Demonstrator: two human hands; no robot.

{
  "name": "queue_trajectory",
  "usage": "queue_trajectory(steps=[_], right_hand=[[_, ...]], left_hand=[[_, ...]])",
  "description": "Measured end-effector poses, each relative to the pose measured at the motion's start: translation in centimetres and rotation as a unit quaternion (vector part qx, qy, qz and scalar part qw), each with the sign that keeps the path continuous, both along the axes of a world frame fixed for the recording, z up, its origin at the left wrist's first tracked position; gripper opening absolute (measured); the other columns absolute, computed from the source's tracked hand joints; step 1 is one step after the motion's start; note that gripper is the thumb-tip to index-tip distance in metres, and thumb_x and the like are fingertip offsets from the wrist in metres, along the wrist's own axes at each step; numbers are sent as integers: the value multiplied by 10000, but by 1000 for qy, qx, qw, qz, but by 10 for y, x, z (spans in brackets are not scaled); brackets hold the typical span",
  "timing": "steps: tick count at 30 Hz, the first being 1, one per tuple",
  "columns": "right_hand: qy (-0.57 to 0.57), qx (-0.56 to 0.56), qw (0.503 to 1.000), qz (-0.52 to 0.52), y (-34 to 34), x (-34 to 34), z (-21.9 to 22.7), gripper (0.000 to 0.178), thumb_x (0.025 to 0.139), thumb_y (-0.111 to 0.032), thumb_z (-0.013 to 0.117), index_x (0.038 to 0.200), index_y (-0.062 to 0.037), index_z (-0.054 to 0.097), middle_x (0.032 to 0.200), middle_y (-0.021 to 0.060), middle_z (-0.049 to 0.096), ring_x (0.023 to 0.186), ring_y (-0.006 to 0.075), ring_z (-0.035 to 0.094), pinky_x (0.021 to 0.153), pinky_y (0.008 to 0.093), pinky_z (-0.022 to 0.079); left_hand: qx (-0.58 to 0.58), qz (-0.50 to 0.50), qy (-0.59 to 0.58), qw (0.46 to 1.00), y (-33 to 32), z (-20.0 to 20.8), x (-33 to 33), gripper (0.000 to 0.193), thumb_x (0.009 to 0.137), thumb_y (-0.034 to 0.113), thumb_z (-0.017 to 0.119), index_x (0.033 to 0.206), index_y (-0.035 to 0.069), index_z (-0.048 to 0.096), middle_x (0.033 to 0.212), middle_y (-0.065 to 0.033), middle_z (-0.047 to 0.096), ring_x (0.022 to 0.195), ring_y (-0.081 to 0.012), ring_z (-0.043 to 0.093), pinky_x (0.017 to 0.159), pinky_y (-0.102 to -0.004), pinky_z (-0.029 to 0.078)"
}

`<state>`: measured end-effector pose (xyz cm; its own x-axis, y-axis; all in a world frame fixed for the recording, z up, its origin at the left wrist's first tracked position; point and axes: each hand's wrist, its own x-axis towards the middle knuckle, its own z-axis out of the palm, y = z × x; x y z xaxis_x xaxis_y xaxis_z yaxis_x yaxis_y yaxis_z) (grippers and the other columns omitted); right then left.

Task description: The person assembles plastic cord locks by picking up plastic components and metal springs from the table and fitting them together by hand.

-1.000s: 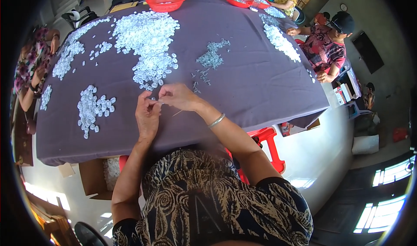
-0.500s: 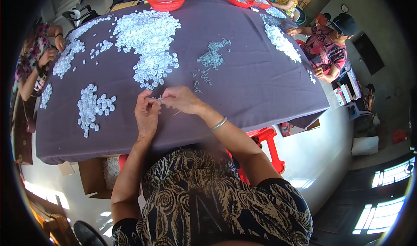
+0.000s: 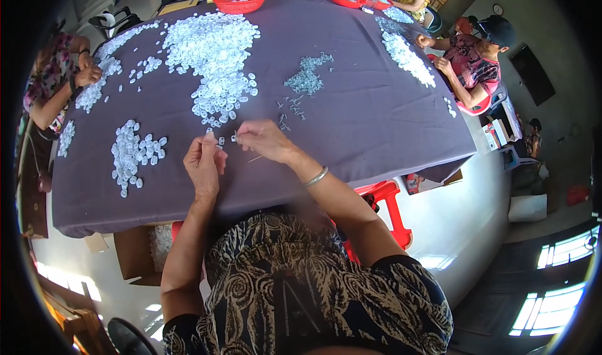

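Close to the table's near edge, my left hand [image 3: 203, 164] has thumb and fingers pressed together. A small whitish piece [image 3: 209, 131] shows right at its fingertips; whether it is pinched or lies behind them I cannot tell. My right hand [image 3: 266, 140], a silver bangle on its wrist, pinches a small clear plastic piece [image 3: 234, 138]. A thin tan stick [image 3: 255, 158] shows below that hand. Between the hands lies a loose oval plastic piece [image 3: 221, 141]. Beyond them spreads a large heap of clear oval pieces [image 3: 210, 51], and to its right a pile of small greyish pins [image 3: 306, 79].
A smaller heap of oval pieces [image 3: 128, 154] sits at the left. Red basins [image 3: 241, 4] stand at the far side of the cloth-covered table [image 3: 351, 129]. Other people work at the left, right and far right. A red stool [image 3: 395, 214] stands by the near edge.
My hands have moved apart: the left has shifted left and slightly down, the right slightly up and right. The oval piece between them now shows. Co-workers' hands have also moved.
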<state>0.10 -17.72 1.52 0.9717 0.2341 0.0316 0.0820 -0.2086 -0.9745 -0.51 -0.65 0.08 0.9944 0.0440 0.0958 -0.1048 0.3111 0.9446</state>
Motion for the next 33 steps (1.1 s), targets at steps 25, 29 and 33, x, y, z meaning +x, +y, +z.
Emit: queue_trajectory(steps=[25,29,33], right_hand=[[-6,-5,1000,0,2,3,-8,148,876,-167,615,863,-19,627,733,-1,594,691,60,548,617,220,443],[-30,5,999,-18,3,4,-13,147,839,-149,627,820,-4,639,660,19,599,621,72,561,555,240,440],[-47,34,998,-30,3,4,-16,144,836,-146,625,816,-5,641,645,18,598,608,71,561,535,240,436]], left_hand=[[-49,-17,8,999,5,-3,6,438,971,330,479,614,75,476,436,35,330,331,-50,282,322,-213,209],[-77,-17,21,997,4,-9,10,341,958,273,516,699,52,536,476,40,360,368,-44,303,348,-210,227],[11,-7,-16,1000,-3,-13,9,142,924,182,573,881,49,600,648,35,475,505,-35,399,428,-187,301]])
